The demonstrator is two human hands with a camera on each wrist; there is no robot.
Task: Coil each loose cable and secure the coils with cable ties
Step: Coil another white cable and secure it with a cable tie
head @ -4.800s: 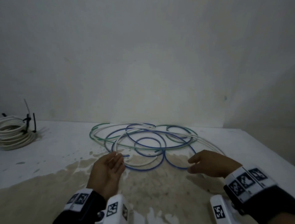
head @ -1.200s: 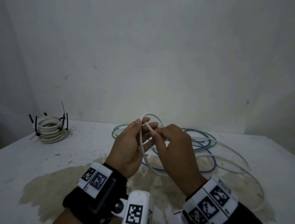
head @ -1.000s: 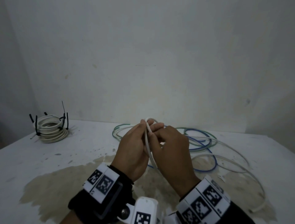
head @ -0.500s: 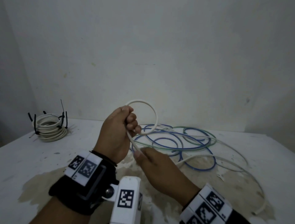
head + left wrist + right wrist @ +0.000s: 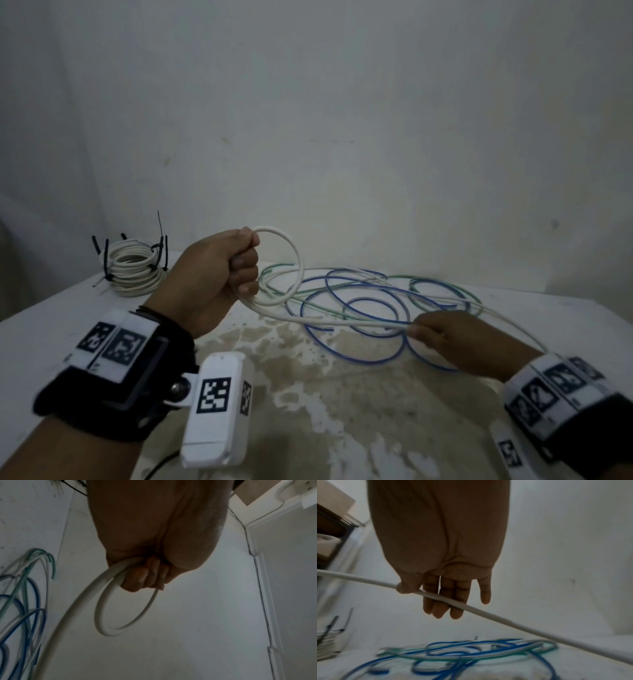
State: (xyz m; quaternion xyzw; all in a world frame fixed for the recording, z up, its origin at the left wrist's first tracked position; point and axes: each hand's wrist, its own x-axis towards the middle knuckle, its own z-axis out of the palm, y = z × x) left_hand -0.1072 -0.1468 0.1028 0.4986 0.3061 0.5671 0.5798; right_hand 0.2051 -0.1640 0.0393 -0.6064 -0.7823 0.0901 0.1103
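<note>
My left hand [image 5: 239,270] is raised in a fist and grips a white cable [image 5: 298,263] where it forms one small loop. In the left wrist view the loop [image 5: 101,616] hangs from my curled fingers [image 5: 142,580]. From the fist the cable runs right to my right hand [image 5: 421,330], low over the table. There my thumb [image 5: 406,588] pinches the white cable [image 5: 488,613] against nearly straight fingers. A loose blue cable [image 5: 359,356] and a green cable [image 5: 442,281] lie tangled on the table beneath, and more of the white cable trails off to the right.
A finished white coil [image 5: 133,270] bound with black cable ties [image 5: 163,255] sits at the back left of the white table [image 5: 68,301]. A brown stain [image 5: 308,377] covers the table's near middle. A wall stands close behind.
My right hand has slid right along the white cable, away from my left hand, drawing out a straight length. The left hand still holds the loop, slightly further left.
</note>
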